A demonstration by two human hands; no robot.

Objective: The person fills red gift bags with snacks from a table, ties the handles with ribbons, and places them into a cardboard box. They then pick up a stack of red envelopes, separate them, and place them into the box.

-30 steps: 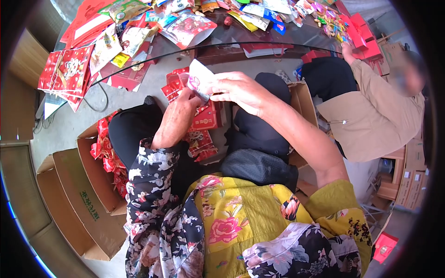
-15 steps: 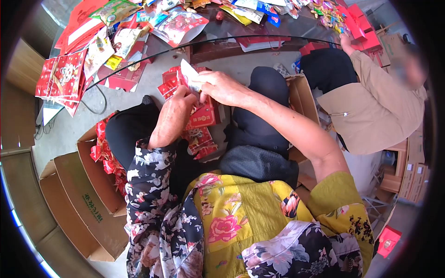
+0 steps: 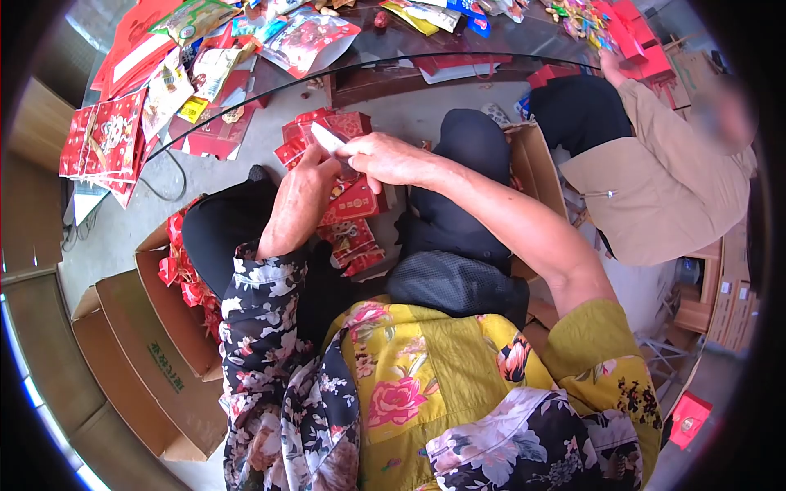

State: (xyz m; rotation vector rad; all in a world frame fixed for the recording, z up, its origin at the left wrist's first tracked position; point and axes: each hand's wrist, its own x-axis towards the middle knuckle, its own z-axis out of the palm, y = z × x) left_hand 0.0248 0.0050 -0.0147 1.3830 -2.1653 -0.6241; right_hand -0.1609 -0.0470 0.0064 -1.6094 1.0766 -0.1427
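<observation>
Between my two hands is a small white piece (image 3: 328, 138), seen above the knees. My left hand (image 3: 304, 192) has its fingers closed at the lower left edge of the piece. My right hand (image 3: 385, 159) pinches it from the right. Under and around the hands lie red printed packets and boxes (image 3: 350, 205), partly hidden by the fingers. Another red printed packet (image 3: 358, 245) rests lower down, near my lap.
A glass table (image 3: 372, 41) edge curves ahead, bearing snack packets (image 3: 307, 41) and red printed bags (image 3: 106, 139). Cardboard boxes stand left (image 3: 155, 360) and right (image 3: 540, 172) of the legs. A person in a tan jacket (image 3: 663, 188) sits at the right.
Both hands have shifted slightly; my right hand's fingers have moved a little down and left along the white piece. The view has tilted slightly.
</observation>
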